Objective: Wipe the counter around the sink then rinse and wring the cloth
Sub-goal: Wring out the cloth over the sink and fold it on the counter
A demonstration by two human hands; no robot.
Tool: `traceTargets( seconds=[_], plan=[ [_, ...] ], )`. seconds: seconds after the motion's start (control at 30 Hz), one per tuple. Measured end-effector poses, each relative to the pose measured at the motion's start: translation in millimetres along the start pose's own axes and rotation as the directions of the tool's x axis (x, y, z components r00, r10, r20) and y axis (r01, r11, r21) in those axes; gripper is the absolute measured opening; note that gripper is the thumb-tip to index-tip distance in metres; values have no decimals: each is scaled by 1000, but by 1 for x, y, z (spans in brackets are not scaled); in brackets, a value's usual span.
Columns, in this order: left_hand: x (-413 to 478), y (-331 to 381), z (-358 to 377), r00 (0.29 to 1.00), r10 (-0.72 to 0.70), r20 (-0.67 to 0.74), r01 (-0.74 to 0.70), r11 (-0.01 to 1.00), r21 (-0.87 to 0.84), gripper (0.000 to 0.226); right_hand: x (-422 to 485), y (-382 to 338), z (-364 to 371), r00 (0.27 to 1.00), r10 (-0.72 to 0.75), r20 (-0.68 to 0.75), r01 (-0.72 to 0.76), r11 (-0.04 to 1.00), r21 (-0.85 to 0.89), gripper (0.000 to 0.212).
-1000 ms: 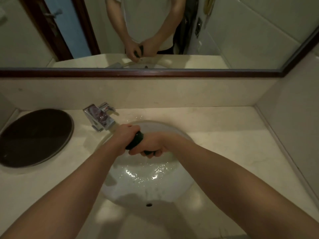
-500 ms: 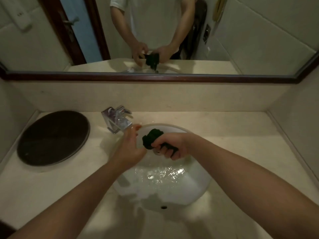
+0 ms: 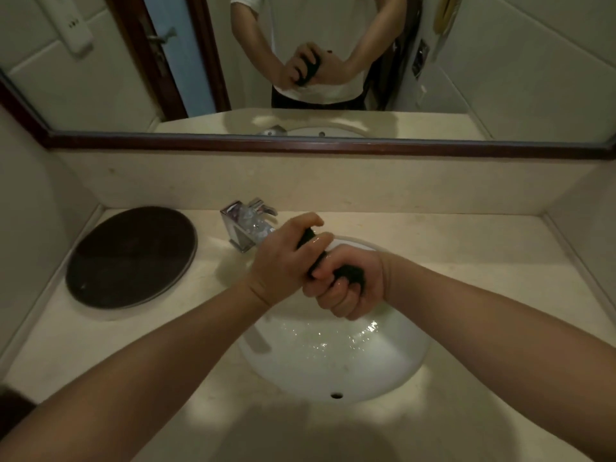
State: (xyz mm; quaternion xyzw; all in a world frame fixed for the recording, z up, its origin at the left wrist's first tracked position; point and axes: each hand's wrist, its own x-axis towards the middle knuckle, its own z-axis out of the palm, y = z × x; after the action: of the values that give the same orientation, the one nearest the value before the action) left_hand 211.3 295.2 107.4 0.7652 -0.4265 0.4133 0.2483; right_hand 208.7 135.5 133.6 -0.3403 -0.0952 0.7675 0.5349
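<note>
Most of the dark cloth (image 3: 350,273) is buried inside two fists. Only short twisted stretches show between the fingers, just right of frame centre, over the far half of the sink (image 3: 333,365). The left grip (image 3: 283,258) is curled round the cloth's upper end, close by the faucet (image 3: 248,225). The right grip (image 3: 355,288) clamps the lower end, its wet fingers folded under and touching the left. Both forearms run in from the bottom corners. Water beads shine in the basin. A dark round disc (image 3: 130,258) lies on the desk (image 3: 483,255) at left. The mirror (image 3: 100,78) above repeats the grasp.
</note>
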Motion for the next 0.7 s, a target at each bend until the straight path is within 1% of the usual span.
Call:
traceTargets(
  seconds=[0.07, 0.1, 0.17, 0.2, 0.23, 0.27, 0.3, 0.33, 0.37, 0.4, 0.43, 0.47, 0.5, 0.53, 0.57, 0.6, 0.63, 0.7],
  plan=[
    [8, -6, -6, 994, 58, 92, -62, 997, 49, 16, -5, -6, 9, 982, 15, -189, -32, 996, -83, 29],
    [10, -9, -10, 984, 74, 160, -83, 995, 55, 12, -7, -8, 12, 949, 18, -315, -60, 990, -125, 30],
    [10, -14, -13, 949, 39, 311, -72, 993, 93, 11, -8, -12, 17, 835, 3, -550, -139, 969, -205, 38],
    [11, -15, -14, 918, -11, 395, -43, 991, 126, 11, -7, -15, 18, 768, -10, -640, -181, 956, -232, 43],
    [13, -15, -14, 870, -84, 485, 2, 986, 166, 12, -5, -16, 18, 695, -29, -718, -225, 940, -256, 45],
    [16, -14, -15, 789, -175, 589, 53, 974, 218, 16, -2, -18, 19, 617, -58, -785, -276, 918, -285, 43],
    [19, -12, -16, 676, -275, 683, 102, 954, 283, 20, 1, -19, 20, 537, -102, -837, -333, 886, -322, 37],
    [23, -9, -17, 566, -359, 742, 148, 930, 338, 22, 6, -21, 21, 461, -151, -875, -396, 847, -355, 30],
    [25, -7, -16, 484, -412, 772, 187, 910, 369, 22, 11, -21, 22, 389, -196, -900, -474, 795, -378, 26],
    [27, -5, -14, 416, -445, 793, 229, 895, 382, 19, 16, -20, 21, 324, -235, -916, -586, 711, -390, 26],
    [29, -3, -12, 353, -467, 810, 271, 880, 389, 15, 21, -18, 19, 265, -289, -920, -709, 588, -389, 28],
    [28, -1, -9, 282, -486, 828, 301, 864, 404, 12, 26, -15, 17, 220, -363, -905, -819, 436, -374, 28],
    [27, -1, -4, 204, -494, 845, 327, 848, 417, 11, 31, -12, 14, 190, -447, -874, -885, 307, -349, 23],
    [25, -2, 0, 129, -489, 862, 370, 831, 416, 11, 32, -10, 12, 163, -519, -839, -919, 229, -320, 15],
    [23, -4, 4, 68, -474, 878, 429, 808, 403, 15, 31, -8, 11, 152, -575, -804, -934, 183, -308, 9],
    [21, -7, 6, 24, -456, 890, 495, 779, 385, 20, 28, -6, 11, 166, -624, -763, -935, 147, -323, 9],
    [20, -11, 8, -2, -437, 899, 557, 746, 364, 22, 24, -4, 10, 199, -663, -722, -929, 108, -355, 11],
    [14, -19, 9, -38, -420, 907, 651, 678, 341, 13, 18, -2, 9, 287, -730, -621, -910, -5, -414, 20]
  ],
)
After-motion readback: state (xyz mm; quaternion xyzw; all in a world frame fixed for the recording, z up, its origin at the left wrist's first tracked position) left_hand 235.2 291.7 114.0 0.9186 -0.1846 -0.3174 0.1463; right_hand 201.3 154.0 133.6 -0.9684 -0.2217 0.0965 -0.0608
